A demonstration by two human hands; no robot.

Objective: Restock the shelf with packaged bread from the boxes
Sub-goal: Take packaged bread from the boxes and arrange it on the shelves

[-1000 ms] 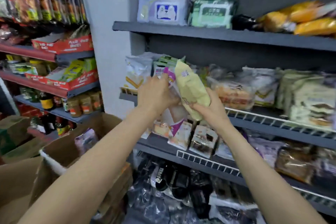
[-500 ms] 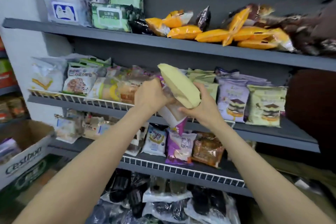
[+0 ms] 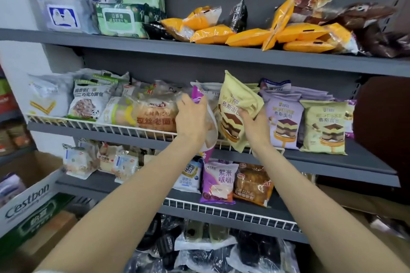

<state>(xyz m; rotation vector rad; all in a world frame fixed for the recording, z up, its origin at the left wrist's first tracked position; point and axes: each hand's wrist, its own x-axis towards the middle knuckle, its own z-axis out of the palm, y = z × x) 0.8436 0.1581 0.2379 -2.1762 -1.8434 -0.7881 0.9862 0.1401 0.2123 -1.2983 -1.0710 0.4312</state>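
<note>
My right hand (image 3: 253, 126) grips a pale green mousse-bread pack (image 3: 235, 106), held upright and tilted in front of the middle shelf (image 3: 332, 159). My left hand (image 3: 193, 117) holds a white and purple bread pack (image 3: 209, 131) just left of it, mostly hidden behind the hand. Matching green (image 3: 324, 126) and lilac (image 3: 284, 117) mousse-bread packs stand on the shelf to the right. A Cestbon cardboard box (image 3: 26, 199) with purple packs inside sits at lower left.
The top shelf (image 3: 199, 51) carries wet-wipe packs and orange and brown bread bags. The lower shelf (image 3: 221, 210) with a white wire rail holds more bread packs. Dark plastic-wrapped packs lie at the bottom. Brown cardboard lies at lower right.
The view has swung right along the shelves. My right hand has turned the green pack upright, printed face towards me, and my two hands have moved slightly apart.
</note>
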